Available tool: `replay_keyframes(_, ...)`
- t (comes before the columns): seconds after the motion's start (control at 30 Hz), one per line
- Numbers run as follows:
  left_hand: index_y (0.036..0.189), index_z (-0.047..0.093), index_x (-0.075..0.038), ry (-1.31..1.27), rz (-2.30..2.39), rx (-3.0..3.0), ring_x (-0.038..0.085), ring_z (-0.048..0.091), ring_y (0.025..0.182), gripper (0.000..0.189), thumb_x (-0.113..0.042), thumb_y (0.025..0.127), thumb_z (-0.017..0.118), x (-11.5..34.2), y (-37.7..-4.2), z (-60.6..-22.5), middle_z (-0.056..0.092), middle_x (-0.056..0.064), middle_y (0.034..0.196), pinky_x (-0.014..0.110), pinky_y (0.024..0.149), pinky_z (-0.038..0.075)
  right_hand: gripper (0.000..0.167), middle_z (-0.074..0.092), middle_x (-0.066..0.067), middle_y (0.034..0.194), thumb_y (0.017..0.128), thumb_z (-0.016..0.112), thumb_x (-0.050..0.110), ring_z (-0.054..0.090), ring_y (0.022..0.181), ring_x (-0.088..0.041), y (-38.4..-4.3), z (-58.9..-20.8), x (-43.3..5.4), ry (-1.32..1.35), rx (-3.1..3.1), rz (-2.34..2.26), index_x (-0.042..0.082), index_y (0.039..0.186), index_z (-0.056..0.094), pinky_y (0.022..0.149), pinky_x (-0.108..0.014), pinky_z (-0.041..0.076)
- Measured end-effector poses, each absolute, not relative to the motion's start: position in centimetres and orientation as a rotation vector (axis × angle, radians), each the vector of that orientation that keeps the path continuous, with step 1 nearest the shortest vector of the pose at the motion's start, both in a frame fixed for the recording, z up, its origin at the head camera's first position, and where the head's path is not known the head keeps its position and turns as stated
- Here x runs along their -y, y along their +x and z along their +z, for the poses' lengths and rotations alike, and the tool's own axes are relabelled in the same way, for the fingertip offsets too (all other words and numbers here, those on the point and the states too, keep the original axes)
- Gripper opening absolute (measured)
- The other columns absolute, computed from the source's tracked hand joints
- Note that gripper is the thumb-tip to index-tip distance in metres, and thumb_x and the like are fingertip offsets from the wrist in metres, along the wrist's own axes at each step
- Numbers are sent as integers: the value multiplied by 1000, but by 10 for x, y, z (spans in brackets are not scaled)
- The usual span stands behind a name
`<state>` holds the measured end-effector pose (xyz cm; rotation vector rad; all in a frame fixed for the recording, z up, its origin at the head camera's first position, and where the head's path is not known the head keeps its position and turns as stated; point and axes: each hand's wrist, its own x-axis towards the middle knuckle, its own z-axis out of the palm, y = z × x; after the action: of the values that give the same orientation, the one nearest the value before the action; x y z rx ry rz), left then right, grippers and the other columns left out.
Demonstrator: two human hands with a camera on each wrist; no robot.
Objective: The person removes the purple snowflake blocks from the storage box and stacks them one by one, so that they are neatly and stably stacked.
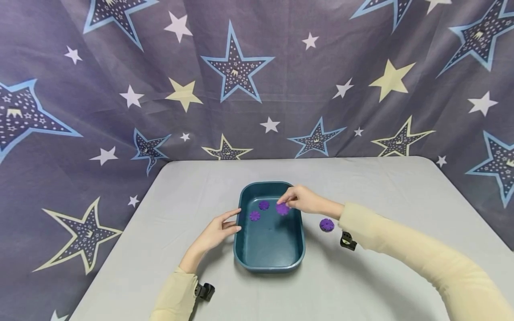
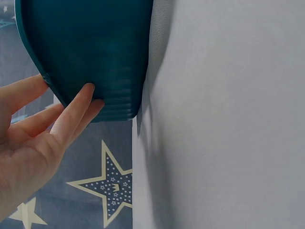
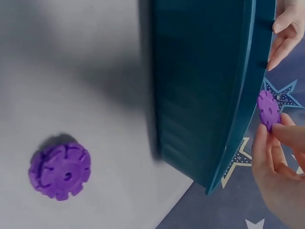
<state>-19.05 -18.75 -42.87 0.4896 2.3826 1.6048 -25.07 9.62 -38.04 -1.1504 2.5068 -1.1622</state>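
A teal plastic bin [image 1: 270,249] stands on the table. Over its far right part, my right hand [image 1: 304,199] pinches a purple notched disc [image 1: 283,209] between thumb and fingers; the right wrist view shows this disc [image 3: 269,110] nearly upright. Two more purple discs, one farther back [image 1: 264,205] and one nearer [image 1: 254,216], lie inside the bin toward its far left. At the bin's left side, the fairly straight fingers of my left hand [image 1: 213,232] touch the rim and outer wall [image 2: 109,81].
Right of the bin, a small stack of purple notched discs [image 1: 327,224] lies on the grey table cover [image 1: 361,285], under my right forearm. A star-patterned curtain [image 1: 257,89] hangs behind the table and at both sides. Each wrist wears a small black camera.
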Motion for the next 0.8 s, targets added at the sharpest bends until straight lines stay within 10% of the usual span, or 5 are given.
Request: replay_keyframes(0.8,132,34,8,441,1588,-2388,40,43,114,51,1,85,54,179,-177,-401,28,27,137,44,93,38,24,62,-24,99,80,50,-9,62,76,-16,-236,-381,-141,-770,-2379,-1442,-11,100,62,71,-27,52)
